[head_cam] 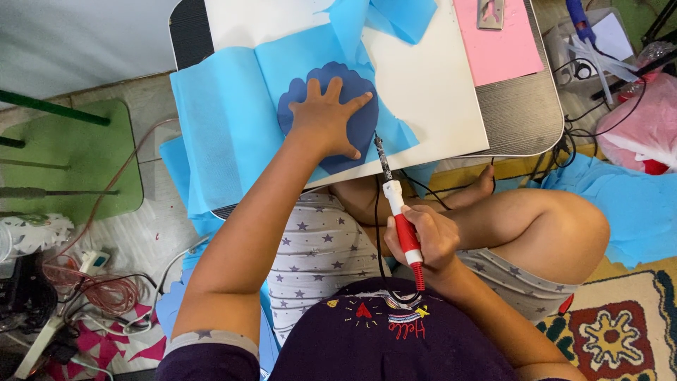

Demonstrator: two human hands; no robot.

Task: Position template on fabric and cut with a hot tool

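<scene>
Head view: tool (pixel 398 212) tip at template (pixel 328 116) edge

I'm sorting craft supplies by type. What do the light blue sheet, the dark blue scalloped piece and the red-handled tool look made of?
Light blue sheet: probably thin non-woven fabric, matte, softly creased. Dark blue scalloped piece: stiffer, likely card or felt, lying flat under the left hand. Red-handled tool in the right hand: glossy plastic body, metal tip.

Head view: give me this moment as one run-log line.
left hand: flat on dark blue scalloped template | right hand: grips red-handled heat tool, tip at template edge | under: light blue fabric on white board
</scene>
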